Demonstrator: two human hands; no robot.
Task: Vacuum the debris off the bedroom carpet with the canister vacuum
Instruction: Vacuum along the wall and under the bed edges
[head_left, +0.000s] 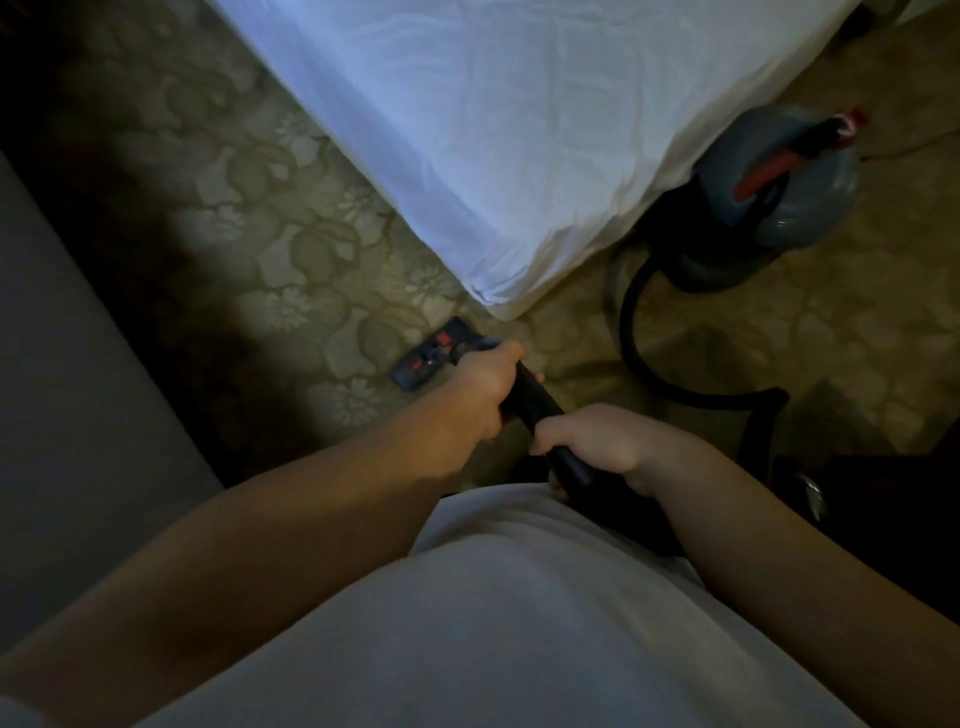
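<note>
A white cotton shirt (493, 623) fills the bottom of the frame. Above it, the black vacuum wand (535, 395) slants up-left to its dark, red-tabbed floor head (434, 353), flat on the patterned beige carpet (291, 249) near the white-sheeted bed (493, 130). The right grip (597, 444) clamps the wand's near end. The left grip (485, 387) clamps it nearer the head. A black hose (631, 332) loops right to the grey canister (769, 192).

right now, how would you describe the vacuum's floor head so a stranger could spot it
Start at the white-sheeted bed; its near corner points at the floral carpet. Just beside that corner lies the floor head, at the far end of the black wand. It is a flat dark bar with small red patches, unlike the round grey canister.
</note>
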